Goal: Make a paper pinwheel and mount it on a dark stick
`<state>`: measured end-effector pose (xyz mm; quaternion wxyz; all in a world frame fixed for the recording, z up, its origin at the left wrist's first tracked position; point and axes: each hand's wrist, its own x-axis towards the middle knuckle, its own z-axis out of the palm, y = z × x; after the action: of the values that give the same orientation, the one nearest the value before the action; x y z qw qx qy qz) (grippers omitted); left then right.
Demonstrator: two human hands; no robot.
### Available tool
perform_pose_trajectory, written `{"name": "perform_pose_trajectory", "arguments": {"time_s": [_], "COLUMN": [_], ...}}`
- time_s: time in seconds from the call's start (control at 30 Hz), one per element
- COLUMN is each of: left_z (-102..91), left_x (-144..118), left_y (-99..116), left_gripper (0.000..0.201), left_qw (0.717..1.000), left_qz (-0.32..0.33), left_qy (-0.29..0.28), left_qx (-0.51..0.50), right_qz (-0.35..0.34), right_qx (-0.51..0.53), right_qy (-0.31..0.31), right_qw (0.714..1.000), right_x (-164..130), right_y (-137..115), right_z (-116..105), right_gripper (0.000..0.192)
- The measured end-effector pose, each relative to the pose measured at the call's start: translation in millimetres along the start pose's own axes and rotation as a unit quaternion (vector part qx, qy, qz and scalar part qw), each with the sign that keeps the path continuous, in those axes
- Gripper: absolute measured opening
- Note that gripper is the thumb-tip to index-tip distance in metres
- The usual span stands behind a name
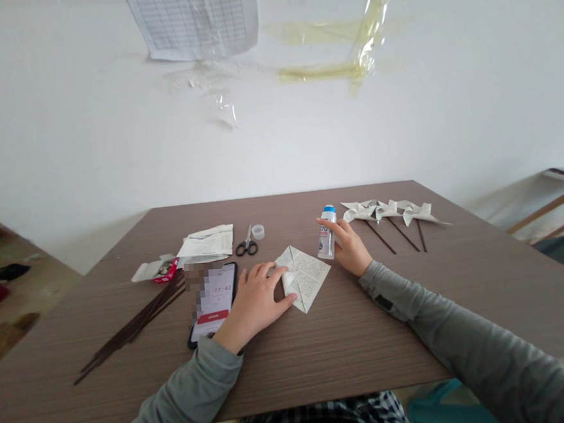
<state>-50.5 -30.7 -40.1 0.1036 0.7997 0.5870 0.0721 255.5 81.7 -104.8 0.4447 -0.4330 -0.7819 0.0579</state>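
Note:
A square of printed paper point(309, 280) with creases and a folded-in left edge lies on the table in front of me. My left hand point(263, 293) rests on that folded edge, fingers spread and thumb on the lower part. My right hand point(349, 245) is closed around a clear glue bottle point(326, 237) with a blue cap, which stands upright just beyond the paper's right corner. My index finger lies across the bottle near its top.
Three paper pinwheels point(388, 210) on brown sticks lie at the back right. On the left are a phone point(215, 300), a bundle of brown sticks point(130, 325), a small red box point(165, 269), stacked paper point(207, 242), scissors point(246, 245) and a clear round cap point(258, 232).

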Motion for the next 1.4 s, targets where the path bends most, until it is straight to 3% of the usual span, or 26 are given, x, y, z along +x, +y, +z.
{"name": "perform_pose_trajectory", "arguments": {"time_s": [0.27, 0.53, 0.7, 1.07, 1.4], "left_z": [7.4, 5.7, 3.9, 4.6, 3.4], "left_x": [3, 3, 2, 3, 3], "left_y": [-4, -1, 2, 6, 8], "left_gripper": [0.063, 0.059, 0.06, 0.058, 0.061], "left_qw": [1.0, 1.0, 1.0, 1.0, 1.0], "left_qz": [0.013, 0.013, 0.008, 0.013, 0.0], "left_qy": [0.015, 0.026, 0.026, 0.025, 0.016], "left_qx": [-0.004, -0.004, 0.001, -0.003, 0.001], "right_qz": [0.055, 0.143, 0.162, 0.068, 0.029], "right_qx": [0.101, 0.246, 0.306, 0.096, -0.036], "right_qy": [-0.01, -0.015, -0.063, -0.113, -0.139], "right_qw": [0.993, 0.958, 0.936, 0.987, 0.989], "right_x": [-2, -1, 0, -4, -2], "right_y": [-20, -44, -51, -62, -73], "right_z": [-1, 12, 17, 14, 17], "right_gripper": [0.069, 0.046, 0.055, 0.028, 0.022]}}
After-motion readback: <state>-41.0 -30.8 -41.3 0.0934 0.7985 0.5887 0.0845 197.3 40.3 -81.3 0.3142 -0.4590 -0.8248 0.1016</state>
